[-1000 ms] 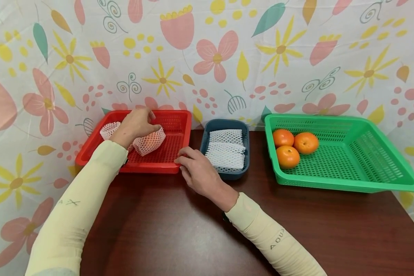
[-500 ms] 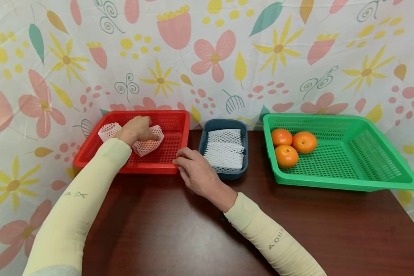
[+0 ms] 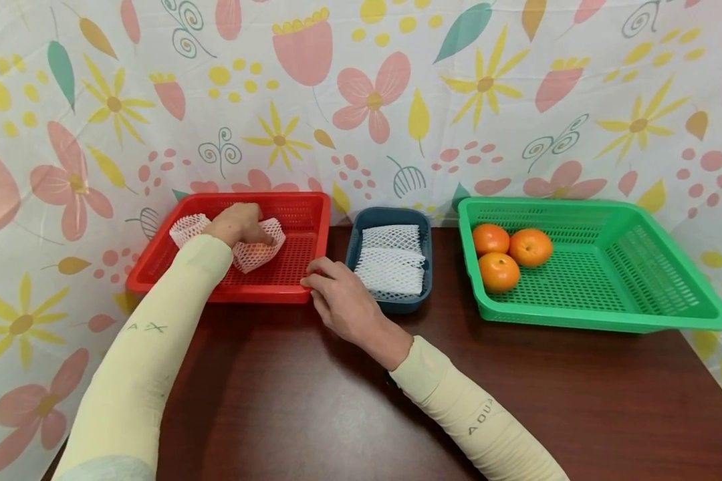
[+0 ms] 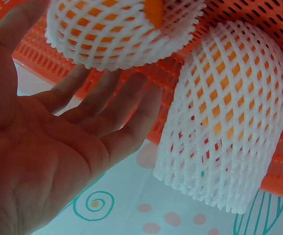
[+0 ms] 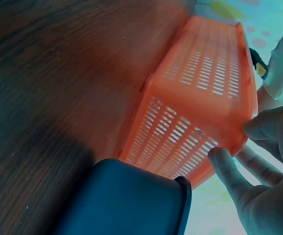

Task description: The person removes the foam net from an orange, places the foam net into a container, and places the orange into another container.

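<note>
While the left hand has its fingers apart beside a netted orange in the red basket, the right hand pinches that basket's near right corner; farther right sit a blue tray, then a green basket.

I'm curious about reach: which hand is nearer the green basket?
The right hand: it touches the red basket, left of the green basket. The left hand is farther left, inside the red basket.
</note>
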### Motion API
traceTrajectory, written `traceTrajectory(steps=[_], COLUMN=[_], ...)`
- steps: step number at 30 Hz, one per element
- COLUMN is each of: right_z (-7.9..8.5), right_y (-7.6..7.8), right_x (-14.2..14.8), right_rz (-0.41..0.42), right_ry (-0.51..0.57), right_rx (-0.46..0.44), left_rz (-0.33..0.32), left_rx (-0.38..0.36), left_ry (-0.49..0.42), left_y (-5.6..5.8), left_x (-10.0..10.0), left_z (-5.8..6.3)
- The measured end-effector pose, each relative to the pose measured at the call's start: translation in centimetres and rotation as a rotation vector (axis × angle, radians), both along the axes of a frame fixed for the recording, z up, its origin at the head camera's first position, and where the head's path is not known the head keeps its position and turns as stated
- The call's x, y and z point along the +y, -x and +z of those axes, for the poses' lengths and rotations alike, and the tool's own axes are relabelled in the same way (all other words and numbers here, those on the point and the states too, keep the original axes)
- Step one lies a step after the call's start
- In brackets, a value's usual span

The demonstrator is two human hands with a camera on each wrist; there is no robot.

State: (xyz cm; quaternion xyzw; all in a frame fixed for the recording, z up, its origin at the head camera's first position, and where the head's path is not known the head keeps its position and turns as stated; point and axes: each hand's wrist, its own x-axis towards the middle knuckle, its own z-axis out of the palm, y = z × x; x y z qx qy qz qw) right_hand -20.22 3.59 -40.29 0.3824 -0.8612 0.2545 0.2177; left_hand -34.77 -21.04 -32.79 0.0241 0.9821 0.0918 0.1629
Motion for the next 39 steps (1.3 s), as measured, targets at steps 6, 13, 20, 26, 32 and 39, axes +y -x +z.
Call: traceTrajectory(steps=[6, 13, 20, 26, 32, 39], right_z=[0.0, -0.1, -0.1, -0.2, -0.2, -0.2], right_y=[-0.1, 0.0, 0.0, 0.0, 0.0, 0.0], right_x=[0.0, -0.1, 0.0, -0.1, -0.1, -0.2], right_rz=[-0.002, 0.0, -0.005, -0.005, -0.01, -0.016], right_ry=[0.008, 0.015, 0.024, 0.023, 0.025, 0.036], right_rx=[0.003, -0.011, -0.001, -0.014, -0.03, -0.048], left_rz=[0.01, 0.003, 0.02, 0.047, 0.0, 0.036], left_rx=[-0.028, -0.075, -0.112, -0.146, -0.137, -0.151], left_ry=[0.0, 0.023, 0.001, -0.014, 0.044, -0.002], left_y=[0.2, 0.6, 0.8, 1.1, 1.2, 1.0], left_x=[-0.3, -0.1, -0.1, -0.5, -0.3, -0.2], left_z=[-0.1, -0.3, -0.4, -0.7, -1.0, -0.9])
